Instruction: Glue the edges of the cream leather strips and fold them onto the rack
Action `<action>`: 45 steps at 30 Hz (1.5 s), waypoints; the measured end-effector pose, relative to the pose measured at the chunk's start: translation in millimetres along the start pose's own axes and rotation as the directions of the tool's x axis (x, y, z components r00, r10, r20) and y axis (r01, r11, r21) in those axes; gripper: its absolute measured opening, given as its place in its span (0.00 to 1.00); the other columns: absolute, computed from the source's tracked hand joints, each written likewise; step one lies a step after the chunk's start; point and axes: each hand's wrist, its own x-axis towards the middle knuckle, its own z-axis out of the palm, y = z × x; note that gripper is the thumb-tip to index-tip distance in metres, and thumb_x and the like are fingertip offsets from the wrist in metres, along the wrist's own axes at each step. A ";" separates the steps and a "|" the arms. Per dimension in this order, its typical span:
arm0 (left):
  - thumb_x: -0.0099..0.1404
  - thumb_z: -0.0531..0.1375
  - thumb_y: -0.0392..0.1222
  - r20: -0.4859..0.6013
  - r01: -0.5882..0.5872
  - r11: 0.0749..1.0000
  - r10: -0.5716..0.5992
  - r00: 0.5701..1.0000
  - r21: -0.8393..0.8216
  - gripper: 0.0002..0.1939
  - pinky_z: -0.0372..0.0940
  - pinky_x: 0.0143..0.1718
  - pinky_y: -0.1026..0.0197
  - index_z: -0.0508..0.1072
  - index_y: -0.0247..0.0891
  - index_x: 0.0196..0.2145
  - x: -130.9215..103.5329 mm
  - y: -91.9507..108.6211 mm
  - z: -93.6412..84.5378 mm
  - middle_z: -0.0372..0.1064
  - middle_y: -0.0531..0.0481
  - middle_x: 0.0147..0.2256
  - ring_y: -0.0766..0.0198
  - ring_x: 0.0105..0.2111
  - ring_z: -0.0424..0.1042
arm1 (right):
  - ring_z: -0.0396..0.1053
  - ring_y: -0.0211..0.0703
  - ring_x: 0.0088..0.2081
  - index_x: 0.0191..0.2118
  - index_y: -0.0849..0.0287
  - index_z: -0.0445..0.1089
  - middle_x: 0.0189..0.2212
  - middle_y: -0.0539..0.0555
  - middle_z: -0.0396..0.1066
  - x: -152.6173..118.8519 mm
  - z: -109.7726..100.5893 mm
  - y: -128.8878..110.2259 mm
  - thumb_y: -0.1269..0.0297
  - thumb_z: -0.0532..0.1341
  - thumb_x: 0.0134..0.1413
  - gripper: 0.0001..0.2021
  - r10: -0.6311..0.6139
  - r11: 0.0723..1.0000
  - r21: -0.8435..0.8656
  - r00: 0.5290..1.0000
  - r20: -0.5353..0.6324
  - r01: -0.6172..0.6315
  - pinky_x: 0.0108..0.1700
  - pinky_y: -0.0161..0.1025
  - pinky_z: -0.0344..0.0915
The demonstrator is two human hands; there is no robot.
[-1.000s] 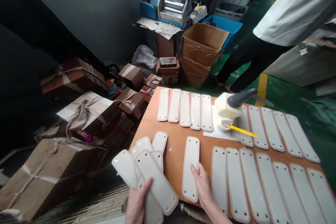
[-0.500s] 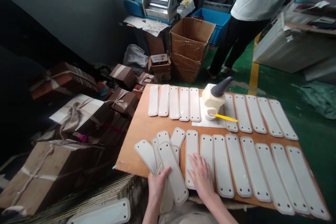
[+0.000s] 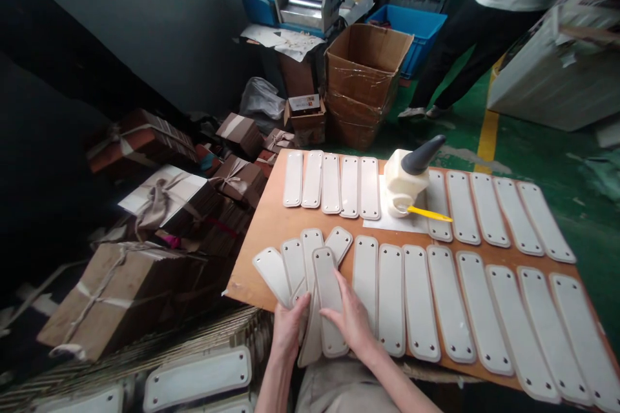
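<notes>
My left hand (image 3: 289,326) is closed on the lower ends of a fanned pile of pale riveted strips (image 3: 274,274), thumb on top. Each strip is long and flat, round-cornered, with small dark rivets near its ends. My right hand (image 3: 356,322) grips the topmost strip (image 3: 328,293) by its right edge, thumb across its face. To the right, a row of similar strips (image 3: 443,303) lies side by side along the near part of the brown board (image 3: 252,271). The fingertips under the strips are hidden.
A cream bottle (image 3: 404,174) with a dark cone tip stands on white paper beside a yellow-handled tool (image 3: 429,213). More strips (image 3: 332,184) line the far edge. Tied bundles (image 3: 121,297) crowd the left. Beyond are a cardboard box (image 3: 365,84), a roller machine (image 3: 303,6) and a standing person (image 3: 465,45).
My right hand has moved left from the row of strips onto the top strip of the pile. That strip now stands more upright. The view has shifted slightly.
</notes>
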 end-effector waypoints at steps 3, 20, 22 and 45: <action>0.49 0.71 0.41 -0.102 -0.058 0.998 0.060 0.993 0.019 0.26 0.70 0.46 0.56 0.75 0.33 0.47 9.1 2.8 -17.3 0.78 0.41 0.42 0.52 0.44 0.76 | 0.63 0.52 0.57 0.65 0.53 0.51 0.57 0.57 0.65 6.3 3.5 7.2 0.69 0.63 0.47 0.38 0.051 0.986 0.164 0.995 -0.082 -0.036 0.57 0.49 0.62; 0.47 0.71 0.35 -0.309 -0.045 0.998 0.032 0.951 -0.034 0.23 0.70 0.49 0.52 0.76 0.35 0.43 30.1 12.2 -63.2 0.78 0.41 0.41 0.51 0.45 0.76 | 0.69 0.50 0.49 0.62 0.58 0.58 0.51 0.58 0.70 27.1 8.0 2.0 0.63 0.58 0.52 0.29 0.169 0.951 0.287 0.969 -0.179 -0.113 0.51 0.46 0.67; 0.48 0.71 0.33 -0.331 -0.048 0.994 0.013 0.943 -0.097 0.25 0.70 0.50 0.53 0.75 0.35 0.46 28.9 14.1 -64.9 0.78 0.41 0.41 0.52 0.47 0.75 | 0.69 0.50 0.50 0.61 0.58 0.59 0.52 0.58 0.69 31.7 18.9 -5.7 0.64 0.58 0.52 0.29 0.116 0.966 0.248 0.984 -0.135 -0.080 0.52 0.47 0.66; 0.47 0.67 0.31 -0.264 -0.054 0.992 0.083 0.961 0.116 0.17 0.72 0.41 0.56 0.77 0.30 0.38 47.9 50.5 -79.5 0.78 0.38 0.39 0.52 0.39 0.78 | 0.71 0.49 0.36 0.62 0.51 0.59 0.40 0.56 0.69 44.6 6.0 -17.5 0.69 0.54 0.61 0.23 -0.137 0.865 -0.457 0.973 0.184 0.208 0.36 0.42 0.68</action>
